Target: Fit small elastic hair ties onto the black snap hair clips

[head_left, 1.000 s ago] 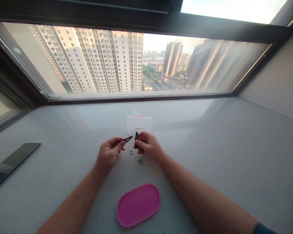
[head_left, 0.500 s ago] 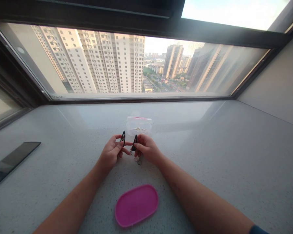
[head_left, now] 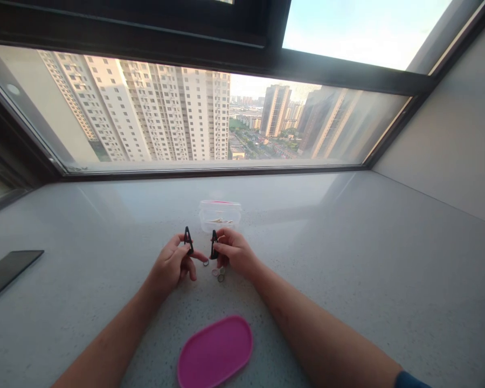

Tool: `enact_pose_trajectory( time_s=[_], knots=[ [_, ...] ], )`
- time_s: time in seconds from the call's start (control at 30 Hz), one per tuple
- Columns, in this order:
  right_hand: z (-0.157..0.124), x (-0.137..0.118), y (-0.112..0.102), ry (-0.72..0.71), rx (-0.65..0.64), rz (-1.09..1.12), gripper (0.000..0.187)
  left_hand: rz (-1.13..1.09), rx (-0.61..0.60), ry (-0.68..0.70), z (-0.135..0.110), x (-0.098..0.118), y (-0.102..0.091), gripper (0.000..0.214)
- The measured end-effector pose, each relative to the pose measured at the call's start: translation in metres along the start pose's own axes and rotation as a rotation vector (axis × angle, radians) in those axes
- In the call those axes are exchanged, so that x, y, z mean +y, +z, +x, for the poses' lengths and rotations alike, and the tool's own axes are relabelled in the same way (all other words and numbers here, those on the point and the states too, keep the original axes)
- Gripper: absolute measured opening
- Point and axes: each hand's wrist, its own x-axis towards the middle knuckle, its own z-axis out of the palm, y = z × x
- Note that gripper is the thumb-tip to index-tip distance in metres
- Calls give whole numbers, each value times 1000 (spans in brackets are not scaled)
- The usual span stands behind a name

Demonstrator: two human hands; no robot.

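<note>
Between thumb and fingers, my left hand (head_left: pixel 173 262) pinches a black snap hair clip (head_left: pixel 188 241), held upright. My right hand (head_left: pixel 235 249) pinches a second black snap hair clip (head_left: pixel 214 245), also upright, with a small gap between the two clips. Below them on the white speckled surface lie several small rings, among them a dark ring (head_left: pixel 221 278) and a pinkish ring (head_left: pixel 215 272). Another small ring (head_left: pixel 206 263) is by the tip of a left finger; whether they touch I cannot tell. Behind the hands stands a clear plastic box (head_left: pixel 220 211) with thin pale pieces inside.
A pink oval lid (head_left: pixel 215 353) lies close in front of me. On the left a dark flat panel, perhaps a phone or tablet (head_left: pixel 12 273), rests on the sill. A window (head_left: pixel 210 173) with a dark frame closes off the back, and a white wall (head_left: pixel 444 145) rises at the right.
The left clip has turned so its broad side faces me more, and the hands have drawn slightly apart. The whole view has shifted, with everything on the sill appearing lower and further left.
</note>
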Motion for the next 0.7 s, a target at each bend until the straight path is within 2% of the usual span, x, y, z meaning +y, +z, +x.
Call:
enact_pose_trajectory(
  time_s=[0.37, 0.53, 0.7],
  knots=[
    [4, 5, -2, -13, 20, -15, 28, 40, -69, 5, 2, -5, -4, 26],
    [5, 10, -2, -23, 39, -64, 35, -2, -73, 13, 1, -3, -5, 25],
    [4, 10, -1, -18, 35, -61, 33, -12, -59, 39, -1, -4, -5, 28]
  ],
)
